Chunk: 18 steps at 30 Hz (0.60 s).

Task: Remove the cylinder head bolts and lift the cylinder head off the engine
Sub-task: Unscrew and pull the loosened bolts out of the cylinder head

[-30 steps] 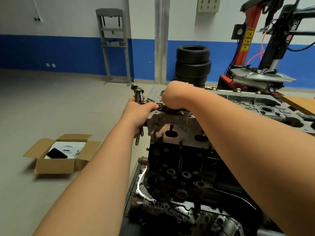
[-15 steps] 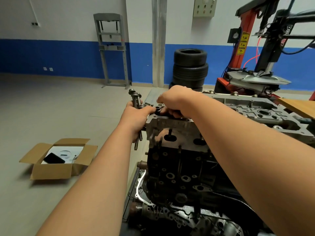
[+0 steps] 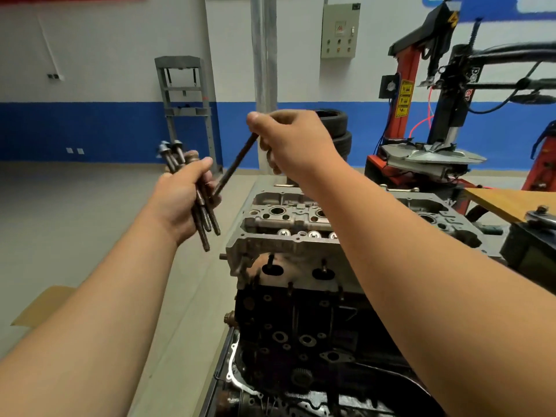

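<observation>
The cylinder head point(image 3: 285, 248) is seated on the engine block point(image 3: 301, 320) at centre. At twelve o'clock a long bolt point(image 3: 237, 164) is pinched by the right hand point(image 3: 291, 142), and at ten o'clock a bundle of bolts point(image 3: 207, 224) is gripped by the left hand point(image 3: 180, 200). Bolt removal is judged the step in hand; next, the bolt must be passed into that bundle.

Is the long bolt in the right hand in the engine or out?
Out. The right hand pinches the long bolt in mid-air, up and clear of the cylinder head.
</observation>
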Tool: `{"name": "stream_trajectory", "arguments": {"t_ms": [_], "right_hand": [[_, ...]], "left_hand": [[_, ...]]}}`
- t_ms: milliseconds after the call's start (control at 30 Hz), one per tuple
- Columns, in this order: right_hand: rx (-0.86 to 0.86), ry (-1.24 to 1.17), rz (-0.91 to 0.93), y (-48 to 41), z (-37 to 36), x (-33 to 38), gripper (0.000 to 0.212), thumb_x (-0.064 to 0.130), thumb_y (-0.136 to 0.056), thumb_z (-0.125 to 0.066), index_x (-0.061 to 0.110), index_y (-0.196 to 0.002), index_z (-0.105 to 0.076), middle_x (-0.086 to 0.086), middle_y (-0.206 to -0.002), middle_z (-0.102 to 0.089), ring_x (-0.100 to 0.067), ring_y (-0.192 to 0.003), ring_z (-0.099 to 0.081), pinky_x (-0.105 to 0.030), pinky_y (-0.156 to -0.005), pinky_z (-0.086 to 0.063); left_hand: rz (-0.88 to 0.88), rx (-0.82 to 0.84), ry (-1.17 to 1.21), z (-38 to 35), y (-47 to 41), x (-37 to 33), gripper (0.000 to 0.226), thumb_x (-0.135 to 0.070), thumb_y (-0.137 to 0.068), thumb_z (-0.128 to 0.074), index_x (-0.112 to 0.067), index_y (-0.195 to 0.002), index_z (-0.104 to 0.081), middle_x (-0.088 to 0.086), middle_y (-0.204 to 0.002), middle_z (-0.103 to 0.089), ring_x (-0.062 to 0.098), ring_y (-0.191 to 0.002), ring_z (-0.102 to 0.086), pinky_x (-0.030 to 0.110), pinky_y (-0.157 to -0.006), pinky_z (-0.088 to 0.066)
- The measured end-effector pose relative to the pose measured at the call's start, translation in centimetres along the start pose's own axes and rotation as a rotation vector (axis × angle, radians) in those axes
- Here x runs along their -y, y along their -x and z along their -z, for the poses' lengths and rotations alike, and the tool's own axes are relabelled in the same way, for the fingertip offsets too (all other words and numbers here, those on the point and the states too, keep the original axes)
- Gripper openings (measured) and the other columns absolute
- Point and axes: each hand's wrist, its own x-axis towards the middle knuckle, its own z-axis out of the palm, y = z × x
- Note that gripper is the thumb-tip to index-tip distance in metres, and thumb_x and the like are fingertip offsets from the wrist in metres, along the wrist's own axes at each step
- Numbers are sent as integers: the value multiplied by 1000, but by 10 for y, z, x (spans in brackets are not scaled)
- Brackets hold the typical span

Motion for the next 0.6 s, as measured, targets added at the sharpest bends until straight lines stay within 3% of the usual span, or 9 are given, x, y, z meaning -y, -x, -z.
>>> {"name": "stream_trajectory", "arguments": {"t_ms": [67,133,233,300,467,600], "right_hand": [[37,59,-18,9,10,-5,33,36,-92,-58,9,-78,-70,-1,-59,-58,-14,-52,-50,-36,-59,-45],[-57,135,12,21,27,-9,37,37,-93,-56,9,-73,-69,-8,-62,-63,-22,-58,-58,-41,-63,-51],[-181,332,42,41,74,-14,40,41,-92,-54,10,-71,-67,-4,-63,-63,-20,-64,-58,-38,-63,-48],[-157,423,-7,60,115,-17,40,42,-93,-52,9,-72,-66,-5,-65,-63,-19,-64,-57,-34,-60,-43],[-228,484,-261,131,245,-27,40,39,-96,-45,14,-69,-60,-3,-66,-59,-21,-66,-56,-31,-56,-39],[-241,717,-432,199,364,-26,34,27,-100,-34,4,-95,-58,-24,-101,-61,-36,-97,-57,-32,-70,-37]], "left_hand": [[4,161,-128,-40,16,-11,17,-21,-95,-57,-17,-110,-60,2,-74,-67,17,-74,-70,37,-67,-60],[89,277,-122,-84,37,-4,25,-23,-97,-53,-7,-111,-65,10,-88,-71,24,-85,-72,39,-68,-60],[238,317,4,-143,66,22,29,-25,-101,-43,-7,-95,-65,5,-70,-64,14,-58,-63,23,-50,-52],[293,334,38,-180,84,41,32,-24,-102,-40,-11,-82,-61,0,-57,-58,9,-45,-54,17,-41,-43],[479,483,7,-295,142,99,31,-21,-98,-41,-11,-73,-57,-1,-48,-52,10,-39,-48,15,-36,-38],[646,645,-17,-405,212,149,37,-25,-98,-43,-12,-66,-54,-2,-42,-48,8,-31,-44,12,-32,-35]]}}
